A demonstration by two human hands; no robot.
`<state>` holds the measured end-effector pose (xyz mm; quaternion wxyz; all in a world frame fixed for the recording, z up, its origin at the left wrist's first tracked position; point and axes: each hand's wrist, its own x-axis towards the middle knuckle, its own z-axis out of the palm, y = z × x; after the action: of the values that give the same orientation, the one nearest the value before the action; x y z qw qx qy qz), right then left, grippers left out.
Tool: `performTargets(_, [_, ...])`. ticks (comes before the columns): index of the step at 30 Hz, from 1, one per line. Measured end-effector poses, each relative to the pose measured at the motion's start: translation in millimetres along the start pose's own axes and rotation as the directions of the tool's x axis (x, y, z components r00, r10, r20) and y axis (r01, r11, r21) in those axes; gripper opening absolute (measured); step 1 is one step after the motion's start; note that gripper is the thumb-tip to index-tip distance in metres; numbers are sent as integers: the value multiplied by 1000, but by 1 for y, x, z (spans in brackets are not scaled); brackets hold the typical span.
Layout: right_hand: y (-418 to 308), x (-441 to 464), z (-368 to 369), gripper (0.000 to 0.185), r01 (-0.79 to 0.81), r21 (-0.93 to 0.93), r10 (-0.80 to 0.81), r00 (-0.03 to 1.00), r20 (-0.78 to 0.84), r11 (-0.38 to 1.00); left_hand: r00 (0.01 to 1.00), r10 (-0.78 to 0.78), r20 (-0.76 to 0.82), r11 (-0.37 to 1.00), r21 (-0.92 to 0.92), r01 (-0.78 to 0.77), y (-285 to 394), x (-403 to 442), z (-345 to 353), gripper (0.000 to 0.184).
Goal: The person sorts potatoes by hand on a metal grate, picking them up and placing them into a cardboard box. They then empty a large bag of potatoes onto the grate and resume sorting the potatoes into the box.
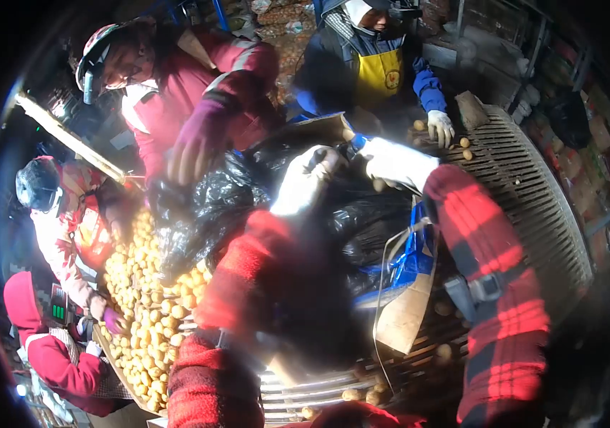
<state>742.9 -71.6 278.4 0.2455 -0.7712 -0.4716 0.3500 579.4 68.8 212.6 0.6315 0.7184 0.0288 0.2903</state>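
Observation:
My left hand (306, 182), in a white glove, is raised over the cardboard box (406, 314) with its fingers curled closed. Something dark shows at the fingertips, too small to make out. Close by on the right, my right hand (396, 162), also white-gloved, is closed near a blue piece (357, 142) at the box's far edge. What its fingers hold is hidden. Black plastic bag (362, 228) material fills the box and spills over its left side. Blue printing covers part of the box's outer wall.
Many potatoes (144, 307) lie heaped at the left. A slatted metal grate (533, 192) runs along the right, with a few potatoes (466, 148) on it. A co-worker's purple-gloved hand (198, 146) hangs above the plastic; another's white-gloved hand (440, 128) rests on the grate. A loose strap (383, 285) dangles.

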Motion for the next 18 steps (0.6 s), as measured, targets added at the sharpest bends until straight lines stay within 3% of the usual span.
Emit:
performTargets(1, [20,-9,1,17,115,131,-124,990,65,985,992,-101,-80,994,-38,99,12,-4,5,20])
performTargets(2, [41,-19,-1,22,221,267,-256,961,106,938,999,4,-39,981,193,4,28,-10,-1,22])
performTargets(3, [37,-44,-3,27,138,230,-164,981,102,963,994,109,2,907,409,-101,44,-16,-6,25])
performTargets(5, [27,-108,-1,34,-8,160,-8,995,97,987,996,93,4,943,321,-89,51,-35,-24,32])
performTargets(6, [32,-131,2,36,-77,127,64,992,105,989,990,-121,-66,977,169,130,50,-44,-36,34])
performTargets(7, [46,-147,1,35,-111,233,94,992,83,966,979,-162,123,986,-17,166,53,-61,-40,33])
performTargets(8, [59,-160,-1,34,-142,338,126,990,69,930,939,-232,255,973,61,224,65,-70,-35,32])
performTargets(9, [67,-167,1,37,3,486,32,998,-63,874,876,-296,381,955,151,257,76,-78,-29,31])
performTargets(10, [61,-172,-2,37,22,444,63,983,-175,896,804,-440,400,847,484,222,99,-78,-15,30])
performTargets(12, [69,-167,-8,36,264,446,-66,910,-410,855,906,-229,356,603,782,-155,131,-45,20,39])
performTargets(13, [69,-162,-12,35,183,430,32,895,-446,884,951,24,308,481,830,-281,121,-28,37,47])
performTargets(14, [65,-153,-11,35,189,477,75,873,-482,858,916,291,277,324,872,-367,101,-10,50,55])
performTargets(16, [62,-130,-1,34,254,490,46,853,-520,834,965,160,207,166,958,-233,67,17,77,70])
performTargets(18, [66,-120,10,34,330,491,0,829,-559,806,988,-72,139,224,967,-120,26,19,109,78])
